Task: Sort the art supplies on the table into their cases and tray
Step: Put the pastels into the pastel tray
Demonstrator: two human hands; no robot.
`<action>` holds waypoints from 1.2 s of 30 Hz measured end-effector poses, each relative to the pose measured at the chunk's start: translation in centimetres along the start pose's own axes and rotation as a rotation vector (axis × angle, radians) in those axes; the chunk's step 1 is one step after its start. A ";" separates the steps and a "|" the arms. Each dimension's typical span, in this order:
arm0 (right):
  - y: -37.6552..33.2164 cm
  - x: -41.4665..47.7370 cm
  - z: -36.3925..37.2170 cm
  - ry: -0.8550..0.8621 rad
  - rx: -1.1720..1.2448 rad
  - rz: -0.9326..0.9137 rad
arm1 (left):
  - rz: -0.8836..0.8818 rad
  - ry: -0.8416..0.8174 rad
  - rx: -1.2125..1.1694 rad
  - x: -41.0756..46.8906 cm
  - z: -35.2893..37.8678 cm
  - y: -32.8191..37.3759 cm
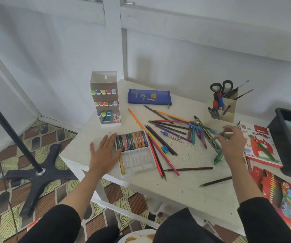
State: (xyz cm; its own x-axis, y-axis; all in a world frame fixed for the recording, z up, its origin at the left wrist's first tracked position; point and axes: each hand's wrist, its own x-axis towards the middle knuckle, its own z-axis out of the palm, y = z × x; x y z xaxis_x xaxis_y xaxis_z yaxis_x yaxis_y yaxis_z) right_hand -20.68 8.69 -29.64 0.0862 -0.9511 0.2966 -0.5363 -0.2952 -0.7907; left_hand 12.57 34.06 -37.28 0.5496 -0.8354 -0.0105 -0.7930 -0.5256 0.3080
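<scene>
My right hand (232, 143) pinches a green oil pastel (222, 134), long axis crosswise, right of the pastel tray (141, 163); my left hand (104, 153) lies flat against it.

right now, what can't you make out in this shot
Head view only:
- greenish stick in the right hand: motion blur, type unclear.
- black bin: cut off by the right edge.
- pencil box: cut by the corner.
- small boxes in the marker rack: labels too small.

Stand: black metal pole on a cross-shaped base (36, 174), standing on the floor.
Floor: brown-and-green patterned vinyl floor (3, 195).
Backdrop: white panelled wall (193, 41).
</scene>
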 end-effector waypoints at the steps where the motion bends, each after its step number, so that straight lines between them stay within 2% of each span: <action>1: -0.5 -0.3 0.2 -0.009 0.061 0.013 | 0.000 0.002 -0.003 0.0 0.0 0.0; 5: -3.3 -2.3 1.8 -0.107 0.279 0.085 | -0.006 -0.008 0.004 -0.1 -0.1 0.1; 9: -6.7 -5.9 4.6 -0.426 0.412 0.227 | 0.000 -0.017 0.004 -0.1 -0.2 0.1; 13: -10.4 -10.2 8.2 -0.695 0.406 0.156 | 0.006 -0.010 -0.012 -0.1 -0.3 0.0; 16: -12.5 -12.9 11.4 -0.832 0.344 0.078 | 0.006 -0.013 -0.029 -0.1 -0.4 0.0; 20: -13.9 -14.6 14.6 -0.899 0.240 -0.047 | 0.005 -0.026 -0.021 0.0 -0.2 -0.1; 25: -13.9 -15.0 16.5 -0.890 0.023 -0.212 | 0.007 -0.049 -0.034 0.0 -0.3 -0.3; 36: -12.5 -15.3 17.2 -0.871 -0.062 -0.214 | -0.015 -0.074 -0.012 -0.1 -0.9 0.1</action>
State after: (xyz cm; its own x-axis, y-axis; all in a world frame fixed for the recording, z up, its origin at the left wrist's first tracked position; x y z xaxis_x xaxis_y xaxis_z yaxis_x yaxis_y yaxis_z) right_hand -0.85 25.35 -33.55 0.7818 -0.6159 -0.0971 -0.4781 -0.4922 -0.7274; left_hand 12.63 34.23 -36.42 0.5398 -0.8375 -0.0848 -0.7818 -0.5362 0.3183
